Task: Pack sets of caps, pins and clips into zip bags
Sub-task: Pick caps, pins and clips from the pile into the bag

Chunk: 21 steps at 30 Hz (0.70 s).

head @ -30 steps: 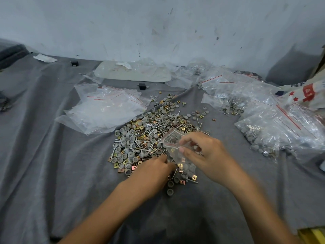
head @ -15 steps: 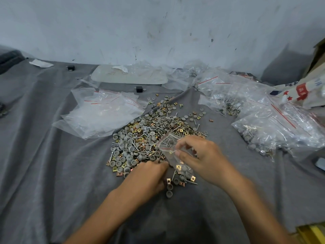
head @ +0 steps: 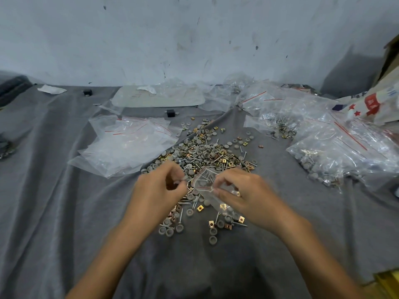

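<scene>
A loose pile of grey caps, metal pins and brass clips (head: 203, 154) lies on the grey cloth (head: 54, 212) in the middle. My right hand (head: 244, 195) pinches a small clear zip bag (head: 205, 180) by its mouth, just above the near side of the pile; a few parts show inside it. My left hand (head: 159, 188) hovers beside the bag's mouth with curled fingers pinching small parts, blurred. More caps and clips (head: 213, 227) are scattered under both hands.
A stack of clear zip bags (head: 125, 145) lies left of the pile. Filled bags (head: 336, 152) crowd the right side, with more (head: 278, 124) behind. A pale flat tray (head: 157, 97) sits by the wall. A printed sack (head: 373, 104) stands far right.
My left hand rose from the near edge of the pile up to the bag's mouth. The right hand kept hold of the bag and shifted slightly right.
</scene>
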Available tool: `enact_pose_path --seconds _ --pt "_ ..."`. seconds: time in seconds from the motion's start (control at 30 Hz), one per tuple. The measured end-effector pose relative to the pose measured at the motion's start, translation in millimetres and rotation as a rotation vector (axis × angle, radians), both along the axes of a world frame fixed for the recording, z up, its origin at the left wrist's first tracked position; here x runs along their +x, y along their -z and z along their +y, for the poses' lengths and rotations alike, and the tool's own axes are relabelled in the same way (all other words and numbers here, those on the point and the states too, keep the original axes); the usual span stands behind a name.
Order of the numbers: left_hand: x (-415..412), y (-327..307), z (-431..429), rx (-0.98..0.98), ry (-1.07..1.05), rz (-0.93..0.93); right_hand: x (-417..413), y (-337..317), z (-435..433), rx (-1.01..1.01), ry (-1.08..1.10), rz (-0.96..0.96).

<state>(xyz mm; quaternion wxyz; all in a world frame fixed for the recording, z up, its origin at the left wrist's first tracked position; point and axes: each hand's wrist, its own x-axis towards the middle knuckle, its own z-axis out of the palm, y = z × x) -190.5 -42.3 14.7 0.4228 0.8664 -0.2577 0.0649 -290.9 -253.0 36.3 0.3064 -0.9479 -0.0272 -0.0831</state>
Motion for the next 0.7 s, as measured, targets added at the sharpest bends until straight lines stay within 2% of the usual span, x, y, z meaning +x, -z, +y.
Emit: enact_pose_path --seconds 0.07,0.17,0.43,0.7 --pt "-3 -7 -6 -0.106 0.081 0.058 1 0 2 -0.009 -0.011 -0.004" --pt "-7 -12 -17 -0.148 0.165 0.113 3 0 4 -0.028 -0.024 -0.026" --pt "-8 -13 -28 -0.15 0.174 0.157 2 2 2 -0.017 -0.029 -0.051" --pt "-7 -19 -27 -0.261 0.151 0.279 0 2 0 -0.027 -0.005 -0.047"
